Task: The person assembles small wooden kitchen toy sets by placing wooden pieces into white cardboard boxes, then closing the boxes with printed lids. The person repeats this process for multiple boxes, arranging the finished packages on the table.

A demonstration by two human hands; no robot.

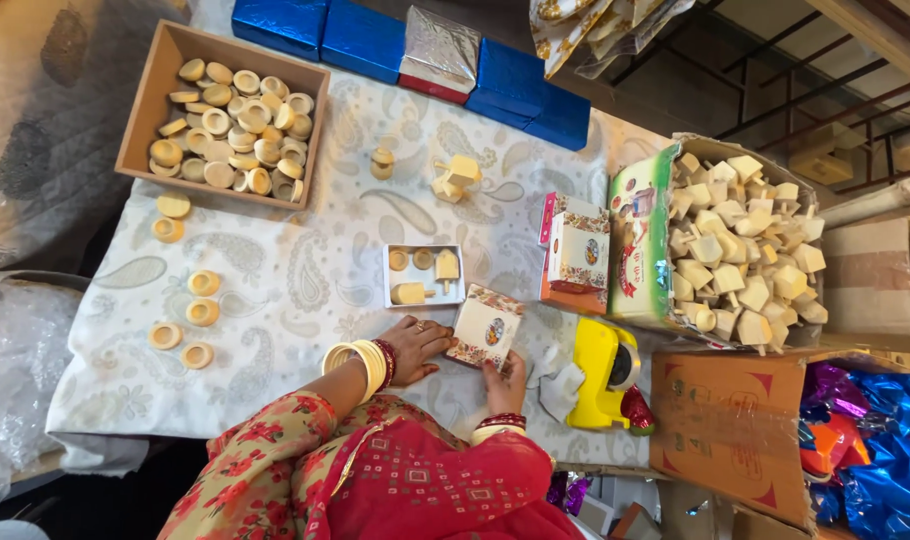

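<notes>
The small patterned box [486, 327] lies on the counter [305, 290] near its front edge, pinched between my hands. I see the counter's paisley cloth carrying a big carton of pale wooden blocks [740, 250] at the right and a brown tray of wooden rings [225, 115] at the far left. A yellow tape dispenser [603, 372] sits just beside the box. My left hand [415, 348] presses its left edge, fingers flat; my right hand [505, 382] grips its lower corner.

Red floral sleeves, yellow and red bangles
</notes>
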